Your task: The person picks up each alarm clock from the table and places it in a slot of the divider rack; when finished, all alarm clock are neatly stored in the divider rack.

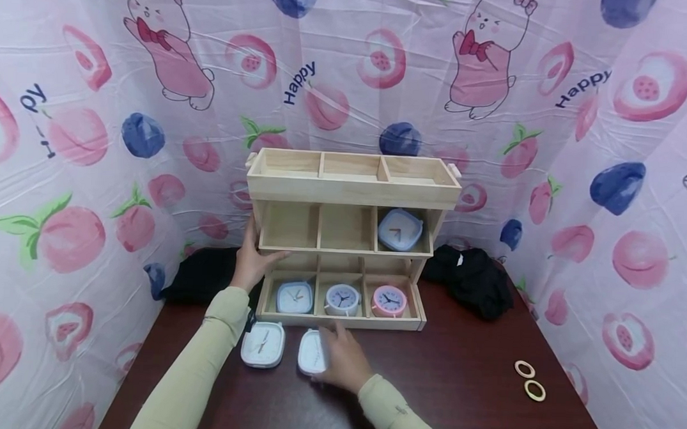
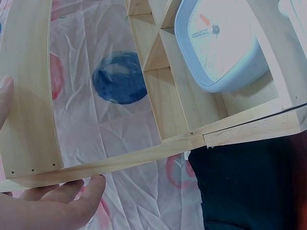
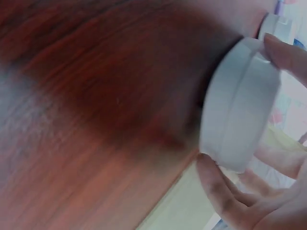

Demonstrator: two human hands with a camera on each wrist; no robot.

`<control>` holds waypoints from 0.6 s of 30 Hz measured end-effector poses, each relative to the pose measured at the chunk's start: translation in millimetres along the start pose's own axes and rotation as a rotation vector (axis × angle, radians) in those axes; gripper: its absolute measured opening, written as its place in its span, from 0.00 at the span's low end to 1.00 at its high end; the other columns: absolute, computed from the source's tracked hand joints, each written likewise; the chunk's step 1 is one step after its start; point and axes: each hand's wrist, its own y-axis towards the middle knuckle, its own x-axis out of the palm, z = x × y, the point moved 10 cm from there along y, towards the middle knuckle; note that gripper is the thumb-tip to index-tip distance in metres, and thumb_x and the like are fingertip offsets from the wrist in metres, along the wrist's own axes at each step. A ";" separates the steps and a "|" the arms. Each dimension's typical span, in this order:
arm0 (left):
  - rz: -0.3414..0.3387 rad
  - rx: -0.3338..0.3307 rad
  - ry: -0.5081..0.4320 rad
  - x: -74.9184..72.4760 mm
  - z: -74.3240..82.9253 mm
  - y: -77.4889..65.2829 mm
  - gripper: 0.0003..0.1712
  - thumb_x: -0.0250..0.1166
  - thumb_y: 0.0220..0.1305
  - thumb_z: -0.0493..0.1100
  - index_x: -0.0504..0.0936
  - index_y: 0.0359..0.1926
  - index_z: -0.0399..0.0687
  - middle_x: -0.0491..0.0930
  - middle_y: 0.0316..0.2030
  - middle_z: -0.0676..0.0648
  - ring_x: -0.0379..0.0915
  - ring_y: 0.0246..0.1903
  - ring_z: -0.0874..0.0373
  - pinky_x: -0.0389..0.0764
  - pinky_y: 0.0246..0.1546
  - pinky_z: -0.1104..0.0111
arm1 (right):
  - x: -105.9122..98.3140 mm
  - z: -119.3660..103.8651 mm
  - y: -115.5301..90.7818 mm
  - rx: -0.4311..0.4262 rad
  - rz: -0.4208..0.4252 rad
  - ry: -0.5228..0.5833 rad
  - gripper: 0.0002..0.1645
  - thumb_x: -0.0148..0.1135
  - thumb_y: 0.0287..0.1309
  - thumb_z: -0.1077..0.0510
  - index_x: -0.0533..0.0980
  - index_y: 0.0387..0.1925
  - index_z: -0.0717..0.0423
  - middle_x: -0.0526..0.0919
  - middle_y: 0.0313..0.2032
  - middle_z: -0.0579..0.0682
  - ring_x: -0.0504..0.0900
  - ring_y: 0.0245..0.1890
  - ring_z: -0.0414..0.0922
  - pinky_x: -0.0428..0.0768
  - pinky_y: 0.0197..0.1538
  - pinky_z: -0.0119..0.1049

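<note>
The right hand (image 1: 345,363) pinches a white clock (image 1: 310,352) between its fingers, perhaps touching the surface (image 1: 457,379); a loose pinch could drop it. Beyond them, the left hand (image 1: 252,262), thumb spread, touches the wooden rack (image 1: 353,193); pushing could tip it.

Pink sheeting (image 1: 339,45) printed with peaches, dark blue fruit, bow-tied rabbits and the word "Happy" drapes the back and both sides of a dark reddish-brown tabletop (image 1: 457,373). Black cloth (image 1: 199,275) lies at the rear left, opposite a crumpled black bundle (image 1: 481,288) at the rear right, while two pale rings (image 1: 526,388) rest near the right edge, one just behind the other.
</note>
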 end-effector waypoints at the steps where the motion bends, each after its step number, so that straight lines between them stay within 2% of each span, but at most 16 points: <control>1: 0.001 0.002 0.004 -0.3 -0.2 0.2 0.76 0.85 0.55 0.40 0.38 0.87 0.75 0.57 0.84 0.41 0.61 0.80 0.42 0.67 0.80 0.49 | 0.0 1.7 -2.1 0.013 -0.021 0.001 0.67 0.93 0.28 0.43 0.73 0.73 0.59 0.73 0.68 0.62 0.82 0.60 0.61 0.86 0.62 0.55; 5: 0.000 0.004 0.022 -0.5 -1.2 0.8 0.76 0.85 0.55 0.41 0.38 0.87 0.75 0.57 0.84 0.42 0.60 0.80 0.42 0.67 0.80 0.48 | -2.7 5.7 -10.8 0.024 -0.073 0.003 0.68 0.93 0.29 0.46 0.71 0.73 0.64 0.76 0.67 0.63 0.82 0.61 0.62 0.84 0.65 0.55; 9: -0.002 0.003 0.036 -0.6 -1.9 0.8 0.76 0.84 0.55 0.41 0.37 0.87 0.75 0.56 0.84 0.42 0.59 0.81 0.43 0.66 0.80 0.48 | -9.5 9.1 -20.1 -0.004 -0.070 0.034 0.66 0.93 0.25 0.52 0.72 0.71 0.66 0.79 0.61 0.62 0.84 0.57 0.58 0.85 0.64 0.51; 12: -0.004 0.004 0.040 -0.9 -0.9 0.4 0.76 0.84 0.56 0.41 0.37 0.86 0.77 0.55 0.85 0.43 0.58 0.81 0.43 0.66 0.80 0.47 | -14.3 16.4 -26.7 -0.004 -0.048 0.071 0.64 0.92 0.23 0.55 0.73 0.68 0.66 0.80 0.58 0.60 0.85 0.53 0.55 0.86 0.62 0.51; 18: 0.002 0.007 0.043 -1.2 1.0 0.1 0.76 0.84 0.55 0.41 0.38 0.86 0.77 0.56 0.84 0.42 0.60 0.80 0.42 0.67 0.79 0.47 | -21.6 37.8 -37.8 0.012 0.024 0.109 0.64 0.91 0.24 0.53 0.73 0.70 0.63 0.81 0.57 0.54 0.84 0.52 0.49 0.87 0.61 0.50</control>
